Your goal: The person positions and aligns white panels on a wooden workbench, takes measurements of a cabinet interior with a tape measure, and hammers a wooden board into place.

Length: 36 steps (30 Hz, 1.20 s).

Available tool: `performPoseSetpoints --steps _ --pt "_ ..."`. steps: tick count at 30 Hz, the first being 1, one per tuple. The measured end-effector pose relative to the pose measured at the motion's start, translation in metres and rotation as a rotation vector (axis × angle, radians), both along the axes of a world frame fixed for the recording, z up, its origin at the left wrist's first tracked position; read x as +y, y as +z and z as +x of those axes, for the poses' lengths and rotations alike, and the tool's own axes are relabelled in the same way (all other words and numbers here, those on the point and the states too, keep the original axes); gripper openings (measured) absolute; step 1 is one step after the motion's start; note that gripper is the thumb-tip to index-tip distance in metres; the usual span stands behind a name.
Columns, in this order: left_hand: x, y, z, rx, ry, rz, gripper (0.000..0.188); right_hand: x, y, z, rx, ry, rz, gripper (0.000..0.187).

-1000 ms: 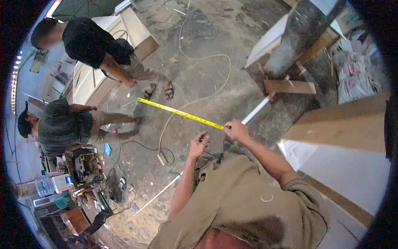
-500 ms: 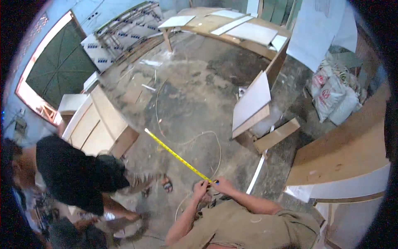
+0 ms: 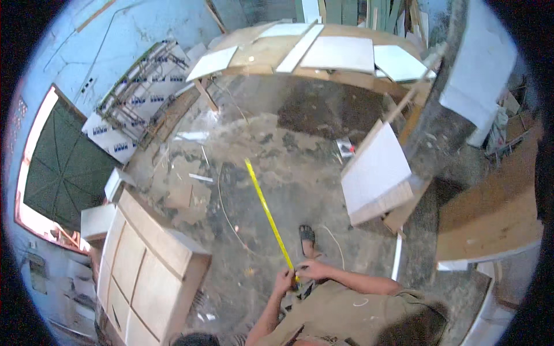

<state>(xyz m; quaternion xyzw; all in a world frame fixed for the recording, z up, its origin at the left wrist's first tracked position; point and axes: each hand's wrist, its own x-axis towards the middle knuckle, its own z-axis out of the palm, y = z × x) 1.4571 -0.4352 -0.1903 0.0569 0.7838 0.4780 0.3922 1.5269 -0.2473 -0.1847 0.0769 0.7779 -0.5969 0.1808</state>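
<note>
In front of my body both hands come together at the near end of a tape measure (image 3: 269,217). Its yellow blade is drawn out over the floor, away from me and slightly left. My left hand (image 3: 283,281) is closed around the near end of the blade. Close beside it my right hand (image 3: 312,269) has its fingers curled in at the same spot. The tape's case is mostly hidden by the hands. Beyond my right hand a foot in a dark sandal (image 3: 307,233) stands on the floor.
A pale wooden cabinet (image 3: 147,271) stands at the left, with a dark head (image 3: 196,339) at the lower edge. White-faced panels (image 3: 378,170) lean at the right. White boards (image 3: 337,53) lie on the far worktable (image 3: 254,68). A thin cable (image 3: 221,196) trails across the floor.
My view has shifted, and the tape blade now points more straight ahead than left. The person in black at the left has mostly left view. A sandaled foot now shows ahead of my hands.
</note>
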Motion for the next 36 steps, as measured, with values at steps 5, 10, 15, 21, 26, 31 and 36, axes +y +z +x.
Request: performPoseSetpoints --steps 5,10,15,21,26,31,36 --pt "0.013 0.001 -0.121 0.216 -0.236 -0.167 0.036 0.078 0.016 -0.175 0.003 -0.094 0.162 0.045" --pt "0.043 0.039 -0.267 0.317 -0.29 -0.23 0.033 0.152 0.07 -0.331 -0.051 -0.231 -0.052 0.039" --pt "0.068 0.038 -0.38 0.208 -0.081 -0.169 0.035 0.187 0.102 -0.456 -0.053 -0.191 0.031 0.037" --pt "0.09 0.029 -0.562 0.19 -0.142 -0.177 0.035 0.212 0.059 -0.588 -0.022 -0.548 -0.095 0.035" --pt "0.16 0.094 -0.763 0.346 -0.434 -0.192 0.031 0.315 0.052 -0.708 0.071 -0.822 0.058 0.033" --pt "0.215 0.139 -0.94 0.522 -0.469 -0.2 0.024 0.411 0.134 -0.823 0.292 -1.044 -0.028 0.032" --pt "0.287 0.162 -1.088 0.749 -0.515 -0.119 0.02 0.477 0.141 -0.921 0.238 -1.094 -0.154 0.033"
